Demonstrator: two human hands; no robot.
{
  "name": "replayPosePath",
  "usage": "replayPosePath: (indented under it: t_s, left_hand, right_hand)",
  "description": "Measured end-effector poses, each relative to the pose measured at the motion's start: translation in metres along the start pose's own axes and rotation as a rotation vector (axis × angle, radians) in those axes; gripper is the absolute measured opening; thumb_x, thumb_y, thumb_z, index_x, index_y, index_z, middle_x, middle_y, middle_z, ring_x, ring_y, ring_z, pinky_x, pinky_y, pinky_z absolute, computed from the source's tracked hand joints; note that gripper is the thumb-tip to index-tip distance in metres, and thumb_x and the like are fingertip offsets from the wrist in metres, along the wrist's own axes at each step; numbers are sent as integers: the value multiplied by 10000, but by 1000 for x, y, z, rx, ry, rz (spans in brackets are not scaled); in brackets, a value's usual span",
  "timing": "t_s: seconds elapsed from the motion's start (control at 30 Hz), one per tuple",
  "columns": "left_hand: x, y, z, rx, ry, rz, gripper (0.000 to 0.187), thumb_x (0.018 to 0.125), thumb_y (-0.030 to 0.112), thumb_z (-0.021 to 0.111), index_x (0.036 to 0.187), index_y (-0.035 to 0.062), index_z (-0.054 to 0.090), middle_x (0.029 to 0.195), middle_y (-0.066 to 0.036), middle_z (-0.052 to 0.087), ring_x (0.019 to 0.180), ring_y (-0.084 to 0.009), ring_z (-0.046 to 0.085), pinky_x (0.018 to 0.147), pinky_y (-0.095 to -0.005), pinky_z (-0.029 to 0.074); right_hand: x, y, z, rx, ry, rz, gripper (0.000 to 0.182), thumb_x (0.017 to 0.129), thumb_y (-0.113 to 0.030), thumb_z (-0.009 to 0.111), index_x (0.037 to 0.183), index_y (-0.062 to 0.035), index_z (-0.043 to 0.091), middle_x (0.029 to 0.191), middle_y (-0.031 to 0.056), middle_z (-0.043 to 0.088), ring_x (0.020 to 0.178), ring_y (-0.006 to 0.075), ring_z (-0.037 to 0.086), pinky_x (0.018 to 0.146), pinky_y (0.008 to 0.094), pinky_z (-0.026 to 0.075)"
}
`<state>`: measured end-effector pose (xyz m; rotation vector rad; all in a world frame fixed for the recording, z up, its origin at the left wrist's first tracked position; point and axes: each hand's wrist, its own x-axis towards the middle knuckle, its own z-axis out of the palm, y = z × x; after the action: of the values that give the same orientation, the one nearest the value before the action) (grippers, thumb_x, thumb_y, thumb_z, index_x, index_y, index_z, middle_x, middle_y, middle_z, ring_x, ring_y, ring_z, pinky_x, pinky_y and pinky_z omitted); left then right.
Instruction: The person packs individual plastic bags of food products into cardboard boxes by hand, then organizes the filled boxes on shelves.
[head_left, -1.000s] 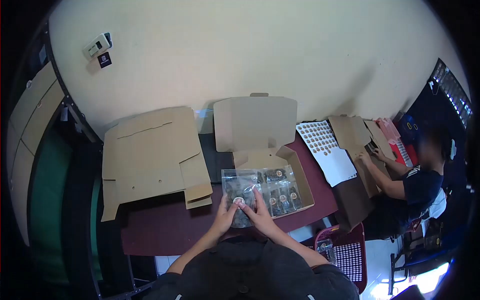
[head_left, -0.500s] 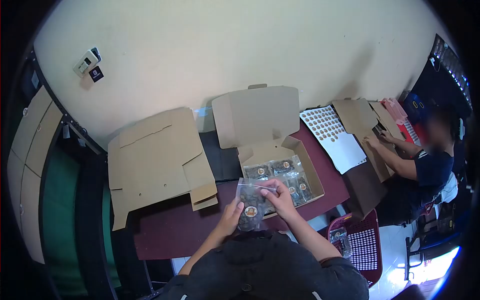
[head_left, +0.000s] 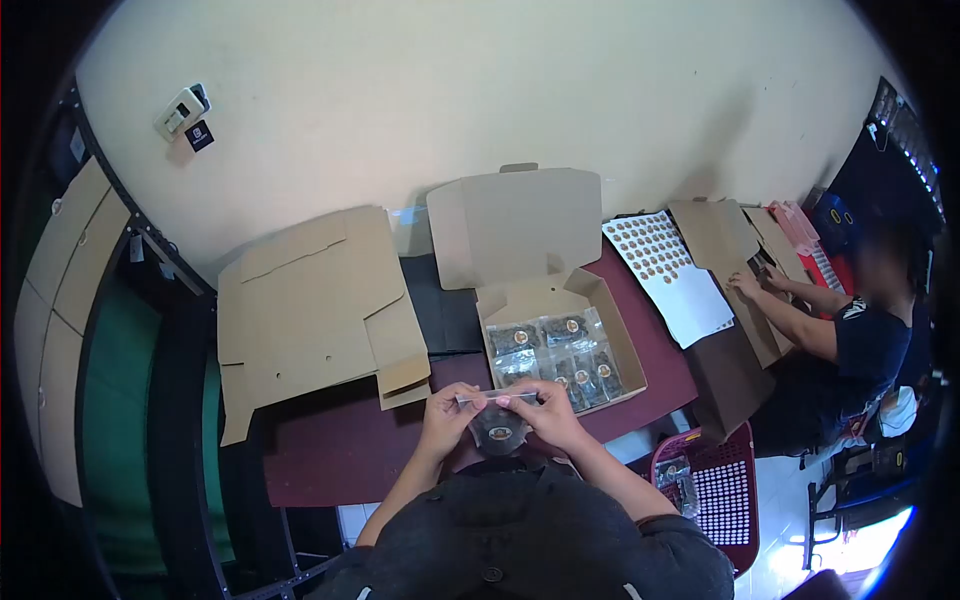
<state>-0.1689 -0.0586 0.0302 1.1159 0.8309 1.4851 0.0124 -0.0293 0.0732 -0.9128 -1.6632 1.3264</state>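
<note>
Cardboard [head_left: 312,305] and stickers [head_left: 645,246] flank an open box [head_left: 522,228]; left hand [head_left: 447,415] and right hand [head_left: 550,412] pinch one clear pouch [head_left: 499,431].

A clear plastic pouch [head_left: 497,421], filled with dark contents and marked with a round label [head_left: 500,433], is pinched along its top edge, its lower part left hanging, beside the near left corner of an open cardboard box [head_left: 624,345].

the bag [head_left: 499,424] before the tan box [head_left: 515,230] looks dark, the sheet [head_left: 670,282] right of the box white, brown-dotted.
</note>
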Motion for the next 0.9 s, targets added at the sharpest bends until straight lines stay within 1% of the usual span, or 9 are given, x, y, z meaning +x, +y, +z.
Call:
replayPosePath:
  t_s: [0.2, 0.27, 0.33, 0.4, 0.5, 0.63, 0.77, 0.87, 0.9]
  left_hand:
    - [0, 9, -14, 35, -159, -60, 218, 904, 203, 566, 886, 4, 652, 844, -48, 661, 809, -122, 597, 1081, -372, 281]
    - [0, 5, -19, 68, -208, -54, 273, 930, 237, 522, 957, -2, 651, 930, -68, 663, 895, -128, 593, 1051, -353, 317]
    - [1, 15, -11, 30, -32, -161, 286, 938, 239, 513, 1033, -5, 627, 1025, -93, 638, 970, -135, 568, 1004, -335, 355]
    - [6, 24, -5, 59, 26, -71, 293, 946, 215, 499, 1122, -5, 578, 1111, -97, 598, 1045, -152, 535, 960, -324, 382]
    - [5, 26, -3, 219, 10, 47, 309, 941, 156, 489, 1205, -3, 515, 1193, -95, 546, 1076, -185, 518, 968, -322, 378]
    - [-9, 21, 30, 185, -135, 60, 748, 866, 403, 587, 1415, 17, 256, 1405, -145, 321, 1316, -254, 306, 1046, -375, 296]
    - [-13, 14, 27, 392, -88, 163, 757, 841, 357, 638, 1400, 7, 265, 1374, -150, 353, 1267, -246, 364, 1029, -366, 316]
    - [-16, 16, 29, 237, 4, 116, 638, 814, 282, 684, 1301, -12, 397, 1274, -147, 447, 1169, -223, 456, 997, -352, 346]
    - [-20, 13, 28, 274, 18, 60, 570, 804, 256, 696, 1242, -10, 446, 1217, -135, 485, 1108, -212, 492, 981, -343, 355]
  right_hand:
    - [2, -13, -26, 21, -284, 155, 337, 916, -290, 558, 1024, 17, 647, 791, 38, 632, 793, 100, 562, 715, 268, 453]
    - [4, -7, -33, -14, -328, 225, 363, 935, -312, 521, 1044, 12, 640, 793, 36, 628, 811, 101, 557, 724, 263, 449]
    - [6, -8, -33, -56, -220, 201, 361, 942, -307, 510, 1044, 15, 637, 790, 35, 630, 807, 95, 550, 741, 267, 447]
    - [8, -10, -29, 52, -112, 173, 328, 940, -266, 515, 1036, 26, 631, 841, 48, 635, 819, 113, 554, 761, 269, 441]
    - [11, -9, -21, -195, 163, -153, 227, 894, -159, 566, 1050, -17, 650, 948, 96, 603, 908, 216, 560, 815, 304, 426]
    - [4, -13, 10, -405, 185, -325, 288, 803, -96, 645, 1081, -20, 636, 949, 112, 570, 896, 261, 541, 803, 336, 423]
    - [-1, -6, 22, -251, 142, -391, 367, 813, -107, 644, 1169, -33, 589, 1006, 120, 536, 923, 250, 523, 805, 335, 425]
    - [2, 5, 21, -316, 120, -336, 429, 780, -132, 695, 1173, -30, 559, 1043, 131, 504, 964, 246, 500, 834, 330, 415]
    - [4, 0, 21, -268, 237, -302, 444, 762, -139, 717, 1157, -33, 545, 1047, 122, 500, 963, 233, 498, 840, 323, 413]
